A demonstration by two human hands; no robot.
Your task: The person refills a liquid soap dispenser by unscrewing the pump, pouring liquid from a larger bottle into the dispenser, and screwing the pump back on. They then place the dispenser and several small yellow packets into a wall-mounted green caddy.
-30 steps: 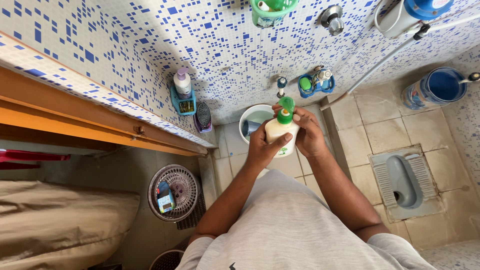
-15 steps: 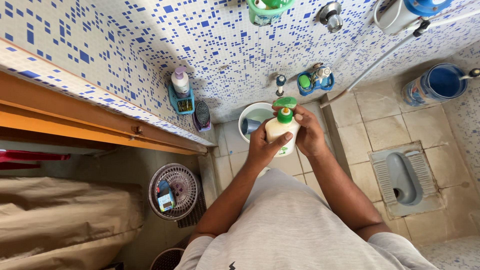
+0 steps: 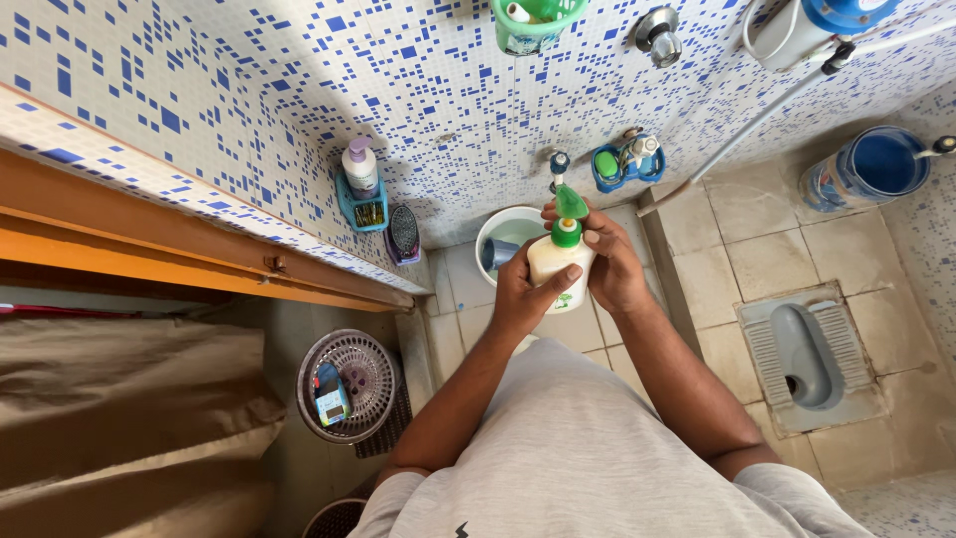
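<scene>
While clasped between left hand [image 3: 523, 294] and right hand [image 3: 612, 267], pump bottle [image 3: 558, 271] upright, long axis vertical, green nozzle [image 3: 569, 202] pointing away toward wall.

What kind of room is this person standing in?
Most likely a small home bathroom. A squat toilet pan is set into the tiled floor, a white bucket sits under a wall tap, and both hands hold a cream pump bottle with a green top.

Bathroom items: materials and finish
Bottle [image 3: 558, 271]: smooth cream plastic, glossy green cap [image 3: 569, 202]. Wall [image 3: 299, 90]: glossy mosaic tile. Basket [image 3: 351, 384]: perforated plastic. Bucket [image 3: 504, 231]: smooth white plastic.
</scene>
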